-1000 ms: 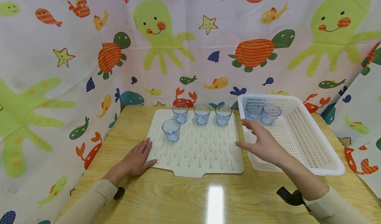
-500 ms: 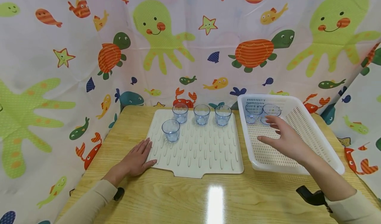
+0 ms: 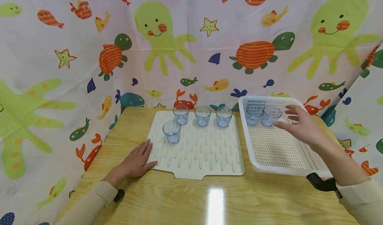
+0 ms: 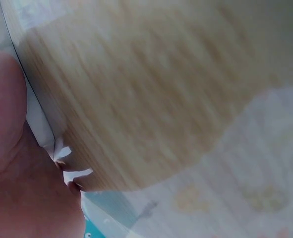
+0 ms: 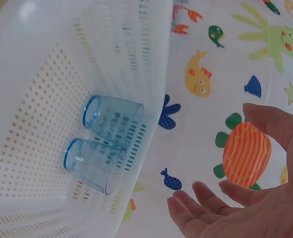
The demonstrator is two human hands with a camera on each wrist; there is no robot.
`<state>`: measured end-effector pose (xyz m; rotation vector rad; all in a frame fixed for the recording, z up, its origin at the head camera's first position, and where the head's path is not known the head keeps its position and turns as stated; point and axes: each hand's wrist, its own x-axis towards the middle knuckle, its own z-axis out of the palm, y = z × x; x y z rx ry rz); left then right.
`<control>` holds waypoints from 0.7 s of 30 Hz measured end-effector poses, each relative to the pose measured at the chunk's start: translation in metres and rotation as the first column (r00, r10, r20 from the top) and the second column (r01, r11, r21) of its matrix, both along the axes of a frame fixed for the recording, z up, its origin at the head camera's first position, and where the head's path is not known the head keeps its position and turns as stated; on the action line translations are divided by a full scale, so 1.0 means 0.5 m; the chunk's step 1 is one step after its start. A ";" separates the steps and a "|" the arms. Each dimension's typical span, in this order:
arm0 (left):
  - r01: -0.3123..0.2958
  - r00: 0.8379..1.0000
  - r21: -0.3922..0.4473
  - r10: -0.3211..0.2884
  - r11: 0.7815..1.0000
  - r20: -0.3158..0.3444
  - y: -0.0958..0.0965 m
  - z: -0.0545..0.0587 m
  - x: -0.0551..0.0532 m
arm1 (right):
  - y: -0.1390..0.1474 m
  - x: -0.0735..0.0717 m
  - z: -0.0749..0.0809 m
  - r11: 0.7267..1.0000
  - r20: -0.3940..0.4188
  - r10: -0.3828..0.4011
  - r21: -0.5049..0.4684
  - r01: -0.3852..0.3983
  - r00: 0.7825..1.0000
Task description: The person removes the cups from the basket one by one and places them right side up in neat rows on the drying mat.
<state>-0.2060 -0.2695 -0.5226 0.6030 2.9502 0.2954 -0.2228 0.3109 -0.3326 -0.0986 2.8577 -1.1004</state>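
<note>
My right hand point(image 3: 305, 127) hovers over the white plastic basket point(image 3: 284, 169), thumb and fingers spread apart with nothing between them. Just left of its fingertips a clear blue glass point(image 3: 270, 117) stands in the basket's back-left corner. A matching glass point(image 3: 253, 116) is beside it; both also show in the right wrist view, where the right hand point(image 5: 240, 198) appears apart from them. My left hand point(image 3: 136, 160) lies flat at the left edge of a cream ridged draining mat point(image 3: 197, 155), thumb near its front corner. In the left wrist view part of that hand point(image 4: 32, 193) shows at the mat's edge.
Three blue glasses, a left one point(image 3: 181, 114), a middle one point(image 3: 202, 116) and a right one point(image 3: 224, 117), line the mat's back edge. Another glass point(image 3: 172, 132) stands in front of the left one. A sea-animal curtain point(image 3: 191, 52) hangs behind the wooden table point(image 3: 167, 198).
My right hand has moved right from the mat's right edge, across the basket, then up to the right side of the glasses there. The left hand and the glasses have stayed put.
</note>
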 end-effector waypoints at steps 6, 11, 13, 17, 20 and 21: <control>-0.004 1.000 0.009 0.004 1.000 0.010 0.003 0.003 0.002 | 0.026 -0.044 0.013 1.000 0.061 -0.022 0.003 0.022 0.998; -0.005 1.000 0.014 0.005 1.000 0.012 0.003 0.009 0.004 | 0.052 -0.090 0.007 0.998 0.150 -0.057 0.020 0.055 0.987; -0.005 1.000 0.012 0.005 1.000 0.015 0.003 0.011 0.005 | 0.062 -0.107 -0.001 0.997 0.180 -0.071 0.020 0.068 0.981; -0.006 1.000 0.017 0.005 1.000 0.022 0.005 0.014 0.007 | 0.078 -0.136 -0.022 0.997 0.195 -0.057 -0.038 0.066 0.979; -0.009 1.000 0.016 0.009 1.000 0.021 0.007 0.012 0.007 | 0.086 -0.156 -0.040 0.994 0.167 -0.015 -0.100 0.033 0.986; -0.011 1.000 0.014 0.011 1.000 0.019 0.007 0.010 0.006 | 0.088 -0.162 -0.047 0.993 0.161 -0.003 -0.114 0.021 0.987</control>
